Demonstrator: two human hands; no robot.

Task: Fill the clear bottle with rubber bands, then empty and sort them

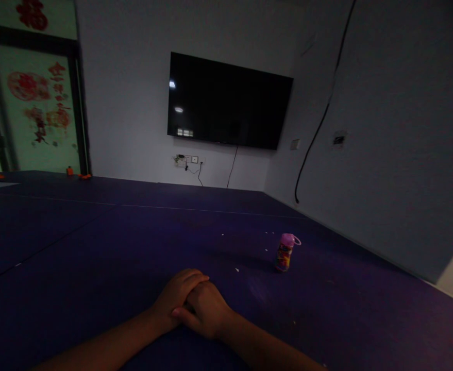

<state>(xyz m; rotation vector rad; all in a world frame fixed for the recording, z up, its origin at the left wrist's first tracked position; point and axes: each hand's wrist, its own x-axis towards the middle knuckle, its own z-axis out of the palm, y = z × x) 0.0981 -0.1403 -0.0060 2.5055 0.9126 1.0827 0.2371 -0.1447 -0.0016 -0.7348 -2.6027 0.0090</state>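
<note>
The bottle (284, 253) is standing upright ahead and to the right of the hands, its pink lid and loop facing up. Bare purple tabletop (164, 242) is lying between it and the edge along the right wall (381, 170); white scraps (237, 270) are dotting the surface nearby. The left hand (180, 292) and right hand (207, 310) are clasping each other, left fingers overlapping the right, both forearms slanting inward from the near side.
</note>
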